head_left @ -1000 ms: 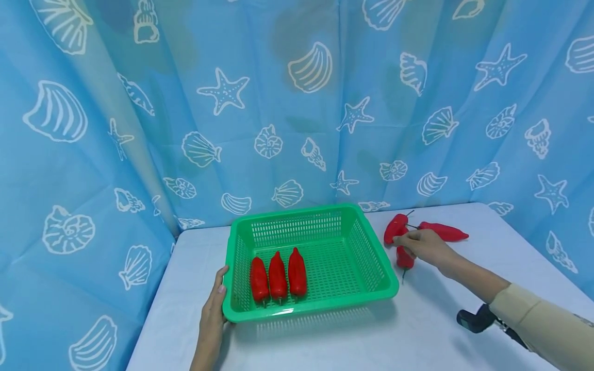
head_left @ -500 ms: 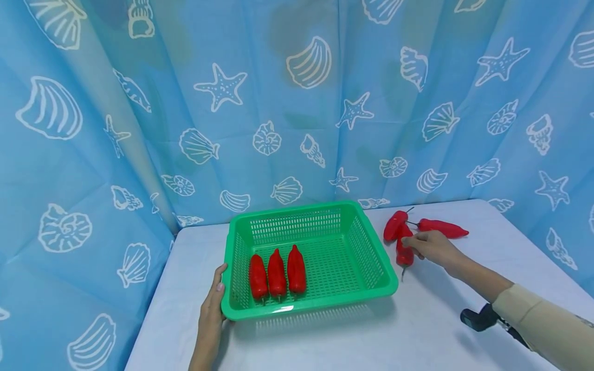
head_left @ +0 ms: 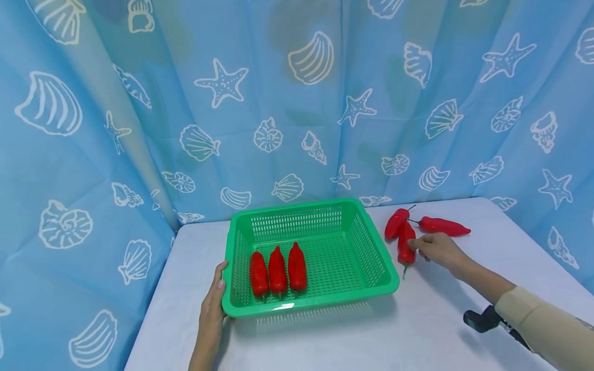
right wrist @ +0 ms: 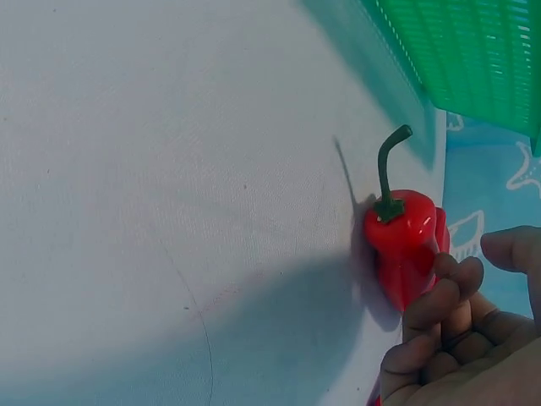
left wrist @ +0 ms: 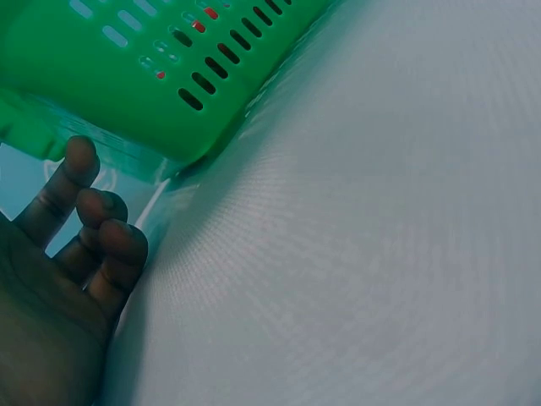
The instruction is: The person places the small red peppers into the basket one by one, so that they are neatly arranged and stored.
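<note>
A green slotted basket (head_left: 320, 296) stands on the white table with three red peppers (head_left: 277, 270) side by side in its left half. My left hand (head_left: 211, 309) holds the basket's left rim. In the left wrist view several bent fingers (left wrist: 118, 249) show below the rim, and the thumb is out of view. Right of the basket, my right hand (head_left: 438, 250) touches a red pepper (head_left: 406, 247) lying stem toward me. Up close, its bent fingertips meet the side of that pepper (right wrist: 404, 228), while the thumb stands apart.
Two more red peppers lie close by: one tilted pepper (head_left: 396, 223) and one pepper (head_left: 443, 226) pointing right. A black device (head_left: 482, 318) hangs under the right wrist. A blue shell-print curtain (head_left: 287, 129) closes off the back of the white table (head_left: 320, 345).
My right hand has drawn back slightly from the tilted pepper to the side of the front pepper. The left hand and basket keep their places; the head view shifts a little.
</note>
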### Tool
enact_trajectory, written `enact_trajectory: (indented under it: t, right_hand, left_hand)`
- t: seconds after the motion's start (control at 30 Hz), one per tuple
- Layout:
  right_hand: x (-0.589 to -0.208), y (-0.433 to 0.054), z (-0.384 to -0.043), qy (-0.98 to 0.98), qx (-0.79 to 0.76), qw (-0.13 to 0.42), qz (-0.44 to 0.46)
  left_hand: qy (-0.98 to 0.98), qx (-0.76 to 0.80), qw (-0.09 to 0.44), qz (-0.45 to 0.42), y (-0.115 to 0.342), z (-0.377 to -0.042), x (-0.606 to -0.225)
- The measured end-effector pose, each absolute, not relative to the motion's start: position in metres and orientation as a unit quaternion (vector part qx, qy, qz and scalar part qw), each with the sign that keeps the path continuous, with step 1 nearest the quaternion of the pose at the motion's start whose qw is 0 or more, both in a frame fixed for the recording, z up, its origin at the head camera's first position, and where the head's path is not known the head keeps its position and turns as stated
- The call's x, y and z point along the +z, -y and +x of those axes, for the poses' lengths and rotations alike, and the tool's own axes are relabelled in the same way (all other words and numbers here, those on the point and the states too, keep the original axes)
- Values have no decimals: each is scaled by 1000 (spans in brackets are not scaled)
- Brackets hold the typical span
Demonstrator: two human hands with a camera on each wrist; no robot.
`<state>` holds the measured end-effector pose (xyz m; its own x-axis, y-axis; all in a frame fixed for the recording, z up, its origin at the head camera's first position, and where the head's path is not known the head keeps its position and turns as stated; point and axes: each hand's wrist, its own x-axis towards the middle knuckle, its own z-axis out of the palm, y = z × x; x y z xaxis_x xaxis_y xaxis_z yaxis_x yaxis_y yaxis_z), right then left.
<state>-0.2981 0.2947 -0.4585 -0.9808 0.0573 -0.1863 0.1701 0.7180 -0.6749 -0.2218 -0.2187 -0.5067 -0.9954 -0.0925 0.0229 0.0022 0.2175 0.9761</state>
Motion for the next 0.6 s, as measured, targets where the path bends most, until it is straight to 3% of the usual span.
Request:
enact_trajectory:
  t: [0.6]
  right_hand:
    - [-473,-303,-299,-919,-365,107,103]
  left_hand:
    - [779,-626,33,31,218,-222,-505]
